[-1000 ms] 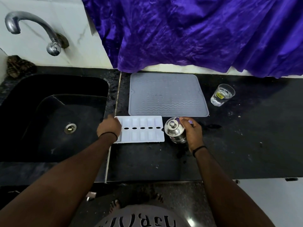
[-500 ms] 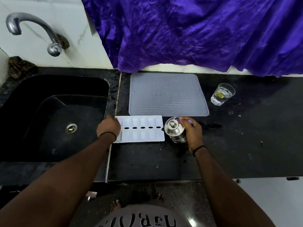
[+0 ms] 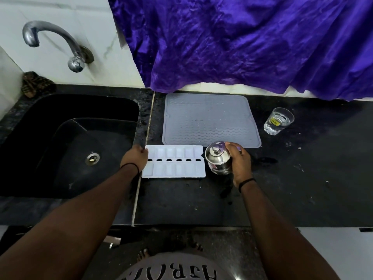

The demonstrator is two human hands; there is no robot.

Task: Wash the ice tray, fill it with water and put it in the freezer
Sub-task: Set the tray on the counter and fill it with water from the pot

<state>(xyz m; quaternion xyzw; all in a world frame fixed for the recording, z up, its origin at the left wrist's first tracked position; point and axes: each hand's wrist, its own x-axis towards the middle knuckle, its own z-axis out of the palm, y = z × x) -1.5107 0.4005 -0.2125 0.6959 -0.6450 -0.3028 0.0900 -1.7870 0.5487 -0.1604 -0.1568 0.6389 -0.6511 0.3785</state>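
A white ice tray (image 3: 177, 161) with two rows of cells lies flat on the black counter, just right of the sink. My left hand (image 3: 134, 158) grips its left end. My right hand (image 3: 238, 161) is wrapped around a small lidded steel container (image 3: 218, 158) standing at the tray's right end. Whether the container touches the tray is unclear.
A black sink (image 3: 66, 144) with a drain lies on the left, a steel tap (image 3: 54, 43) above it. A grey ribbed mat (image 3: 210, 120) lies behind the tray. A glass of water (image 3: 278, 121) stands at the right. Purple cloth (image 3: 242, 41) hangs behind.
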